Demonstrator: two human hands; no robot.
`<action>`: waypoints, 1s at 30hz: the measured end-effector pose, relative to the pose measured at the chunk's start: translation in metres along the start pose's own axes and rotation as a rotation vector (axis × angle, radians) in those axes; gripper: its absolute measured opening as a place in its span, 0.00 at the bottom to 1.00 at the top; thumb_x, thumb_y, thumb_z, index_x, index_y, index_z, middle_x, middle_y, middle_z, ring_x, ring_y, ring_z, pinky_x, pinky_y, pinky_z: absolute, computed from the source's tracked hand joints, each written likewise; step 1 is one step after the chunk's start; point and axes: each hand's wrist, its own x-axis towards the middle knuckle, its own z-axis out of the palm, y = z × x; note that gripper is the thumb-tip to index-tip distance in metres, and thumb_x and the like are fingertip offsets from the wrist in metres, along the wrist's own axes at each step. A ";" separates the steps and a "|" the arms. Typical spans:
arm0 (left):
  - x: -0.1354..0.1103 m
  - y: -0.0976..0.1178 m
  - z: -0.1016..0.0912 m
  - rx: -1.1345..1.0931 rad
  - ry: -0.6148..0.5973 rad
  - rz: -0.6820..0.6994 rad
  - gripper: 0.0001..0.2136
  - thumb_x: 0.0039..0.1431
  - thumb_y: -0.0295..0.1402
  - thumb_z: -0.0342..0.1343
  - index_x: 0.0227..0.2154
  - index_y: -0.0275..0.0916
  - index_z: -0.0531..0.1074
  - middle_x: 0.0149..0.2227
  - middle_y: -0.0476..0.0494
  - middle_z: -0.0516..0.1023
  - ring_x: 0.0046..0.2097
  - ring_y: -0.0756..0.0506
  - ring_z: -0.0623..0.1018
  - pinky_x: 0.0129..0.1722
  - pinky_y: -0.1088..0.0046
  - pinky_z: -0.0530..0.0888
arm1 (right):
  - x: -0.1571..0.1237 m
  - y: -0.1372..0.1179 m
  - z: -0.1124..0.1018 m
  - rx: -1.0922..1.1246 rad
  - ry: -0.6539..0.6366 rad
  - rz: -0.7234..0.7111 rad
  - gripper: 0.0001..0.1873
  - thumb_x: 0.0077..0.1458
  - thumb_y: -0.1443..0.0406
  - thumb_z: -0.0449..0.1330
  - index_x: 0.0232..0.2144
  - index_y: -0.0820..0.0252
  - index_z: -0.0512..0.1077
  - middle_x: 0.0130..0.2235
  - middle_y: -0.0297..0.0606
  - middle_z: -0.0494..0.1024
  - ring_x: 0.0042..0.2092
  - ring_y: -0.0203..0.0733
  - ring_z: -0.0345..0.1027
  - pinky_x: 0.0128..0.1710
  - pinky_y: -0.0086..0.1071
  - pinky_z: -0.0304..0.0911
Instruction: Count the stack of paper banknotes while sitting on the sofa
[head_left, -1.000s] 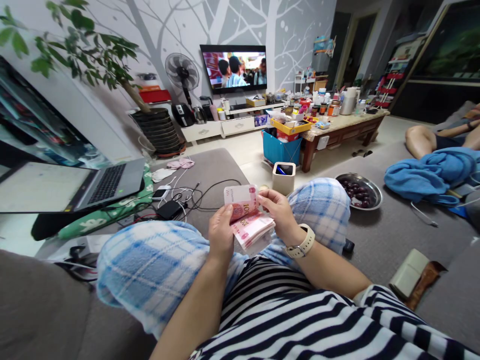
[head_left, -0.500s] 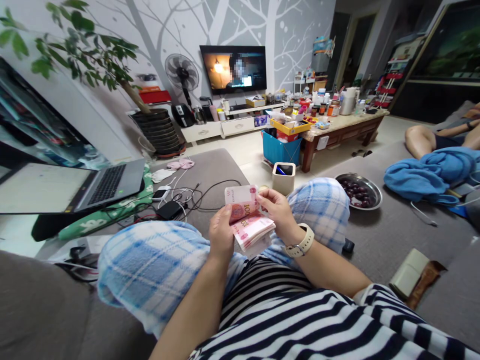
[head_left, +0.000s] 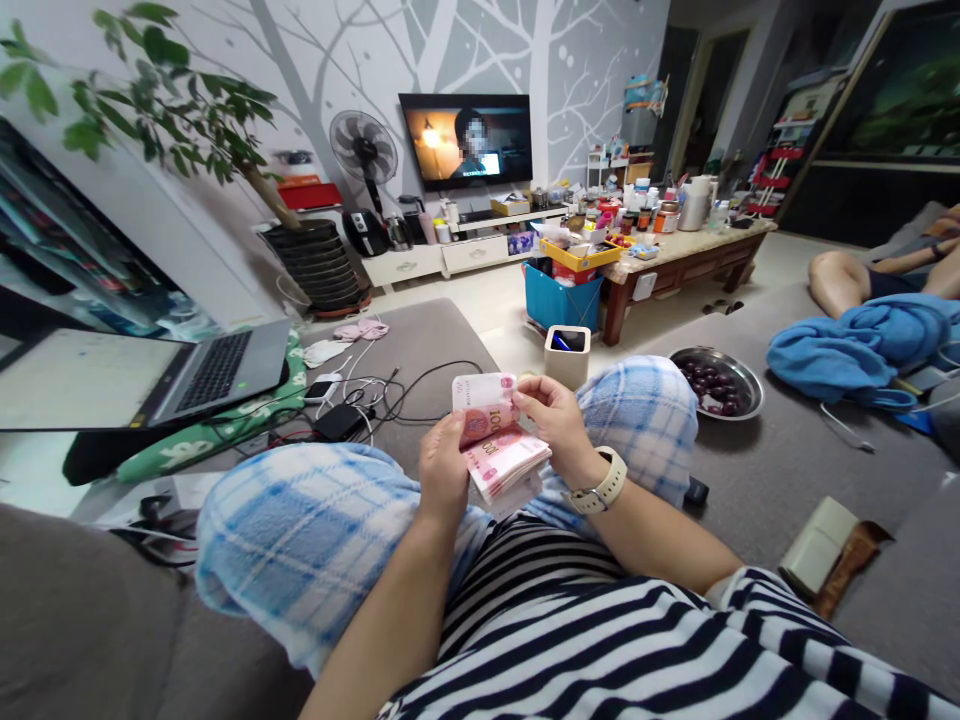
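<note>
A stack of pink banknotes point(head_left: 504, 457) rests between my knees, which are in blue plaid trousers. My left hand point(head_left: 444, 468) is closed on the stack's left end, thumb on top. My right hand point(head_left: 551, 418), with a pale watch at the wrist, pinches the top banknote point(head_left: 484, 398) and bends it upward and back, so its pale underside shows.
An open laptop point(head_left: 150, 375) lies on a green cushion at the left, with cables and a charger point(head_left: 341, 420) beside it. A metal bowl of dark fruit point(head_left: 716, 382) and a blue cloth point(head_left: 862, 345) sit on the grey sofa at the right. Another person's leg point(head_left: 844, 280) shows far right. A wallet point(head_left: 817, 548) lies by my right elbow.
The top note has curled further back under my right fingers. My hands and the stack stay in place. The TV picture changed.
</note>
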 end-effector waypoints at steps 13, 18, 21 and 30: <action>0.001 -0.006 -0.003 -0.017 -0.090 -0.026 0.14 0.46 0.44 0.61 0.25 0.37 0.76 0.27 0.41 0.79 0.32 0.41 0.79 0.34 0.65 0.76 | -0.003 -0.005 0.000 -0.016 -0.023 0.008 0.10 0.45 0.59 0.65 0.26 0.59 0.72 0.27 0.32 0.73 0.30 0.33 0.63 0.32 0.28 0.60; 0.001 -0.008 -0.004 -0.015 -0.091 -0.014 0.14 0.47 0.44 0.61 0.25 0.36 0.77 0.27 0.42 0.79 0.32 0.41 0.79 0.34 0.66 0.76 | -0.003 -0.005 0.001 -0.022 0.023 -0.008 0.11 0.43 0.59 0.66 0.25 0.60 0.70 0.26 0.30 0.71 0.28 0.32 0.62 0.30 0.28 0.59; 0.001 -0.008 -0.004 -0.015 -0.112 -0.011 0.14 0.47 0.44 0.61 0.26 0.36 0.77 0.27 0.41 0.79 0.31 0.42 0.79 0.33 0.66 0.76 | -0.003 -0.007 0.001 -0.030 0.059 -0.008 0.11 0.42 0.59 0.66 0.25 0.60 0.70 0.25 0.30 0.71 0.28 0.32 0.61 0.30 0.28 0.58; 0.002 -0.010 -0.005 -0.024 -0.118 -0.010 0.14 0.48 0.44 0.60 0.26 0.37 0.77 0.25 0.42 0.78 0.30 0.42 0.79 0.34 0.65 0.76 | -0.002 -0.010 0.001 -0.019 0.110 -0.028 0.13 0.43 0.57 0.66 0.27 0.60 0.71 0.28 0.32 0.73 0.30 0.32 0.62 0.32 0.29 0.60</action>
